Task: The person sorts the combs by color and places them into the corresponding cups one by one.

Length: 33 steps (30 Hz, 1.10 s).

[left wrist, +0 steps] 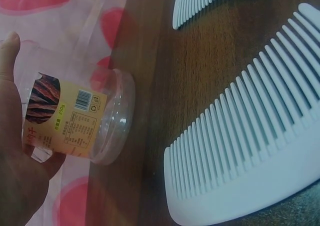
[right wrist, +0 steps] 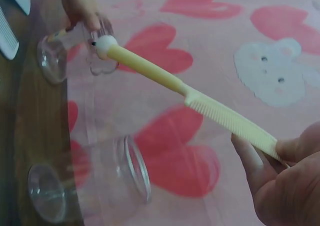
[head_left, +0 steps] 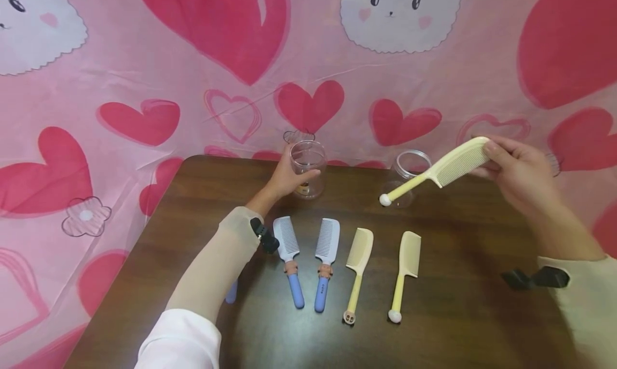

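My left hand (head_left: 285, 179) grips a clear plastic jar (head_left: 315, 187) near the table's far edge; the left wrist view shows its printed label (left wrist: 65, 116). With thumb and fingers my right hand (head_left: 523, 171) pinches a yellow comb (head_left: 441, 168) by the toothed end, above the table. That comb's handle slants down to the left, its white round tip in front of a second clear jar (head_left: 401, 172). This jar is uncapped and stands apart from both hands. Two more yellow combs (head_left: 360, 248) lie nearer, beside two blue combs (head_left: 328, 240).
Another blue handle (head_left: 231, 293) shows partly behind my left sleeve, the remainder hidden. The dark wooden table (head_left: 458, 315) ends at a pink cloth (head_left: 376, 85) printed with hearts, which hangs close behind the jars.
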Tool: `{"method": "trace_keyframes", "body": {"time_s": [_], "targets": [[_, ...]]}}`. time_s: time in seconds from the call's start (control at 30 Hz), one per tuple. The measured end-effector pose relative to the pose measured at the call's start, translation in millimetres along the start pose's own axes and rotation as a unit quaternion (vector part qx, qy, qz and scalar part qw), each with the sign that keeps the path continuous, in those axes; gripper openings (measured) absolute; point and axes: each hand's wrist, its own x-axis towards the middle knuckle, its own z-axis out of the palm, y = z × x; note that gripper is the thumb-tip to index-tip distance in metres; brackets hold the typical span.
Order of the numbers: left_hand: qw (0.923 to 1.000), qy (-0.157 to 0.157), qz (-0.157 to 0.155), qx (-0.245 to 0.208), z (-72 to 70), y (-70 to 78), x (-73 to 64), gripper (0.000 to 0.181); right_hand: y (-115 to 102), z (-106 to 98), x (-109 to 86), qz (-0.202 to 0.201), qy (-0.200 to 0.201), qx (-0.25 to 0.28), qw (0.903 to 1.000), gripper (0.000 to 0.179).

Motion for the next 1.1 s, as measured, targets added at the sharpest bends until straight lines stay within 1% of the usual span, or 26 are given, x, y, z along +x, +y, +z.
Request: {"method": "trace_keyframes", "body": {"time_s": [0.03, 0.13, 0.23, 0.33, 0.47, 0.57, 0.77, 0.9, 1.0, 1.1], "targets": [[1.0000, 0.000, -0.002, 0.001, 0.0, 0.3, -0.3, 0.087, 0, 7, 4.4, -0.002, 0.012, 0.002, 0.9999, 0.023], [1.0000, -0.001, -0.009, 0.004, -1.0, 0.2, -0.8, 0.089, -1, 28, 18.4, -0.004, 0.042, -0.019, 0.9989, 0.018], [0.9999, 0.000, -0.013, 0.008, -2.5, 0.3, -1.2, 0.090, -3, 47, 34.7, -0.009, 0.052, 0.010, 0.9986, 0.017], [0.9999, 0.000, -0.010, 0.005, -3.7, -0.8, -1.5, 0.089, -3, 67, 52.3, -0.009, 0.069, 0.018, 0.9974, 0.015], [1.0000, 0.001, -0.007, -0.002, -3.9, -3.3, -2.9, 0.087, 3, 93, 74.4, 0.000, 0.092, 0.002, 0.9957, 0.012], [0.9999, -0.002, -0.006, -0.011, -3.7, -4.2, -3.0, 0.087, 12, 110, 88.3, 0.004, 0.107, -0.027, 0.9939, 0.016], [0.9993, -0.024, -0.008, -0.027, -4.5, -2.0, -2.0, 0.087, 37, 139, 108.1, 0.020, 0.116, -0.113, 0.9866, 0.037], [0.9981, -0.039, -0.003, -0.047, -3.2, -1.9, -1.4, 0.087, 54, 154, 118.6, 0.037, 0.120, -0.140, 0.9822, 0.038], [0.9981, -0.039, -0.002, -0.048, -3.5, -1.4, -1.9, 0.087, 65, 164, 126.2, 0.054, 0.120, -0.148, 0.9801, 0.038], [0.9983, -0.037, -0.004, -0.045, -3.7, -0.1, -2.7, 0.087, 76, 171, 131.0, 0.070, 0.114, -0.180, 0.9745, 0.038]]}}
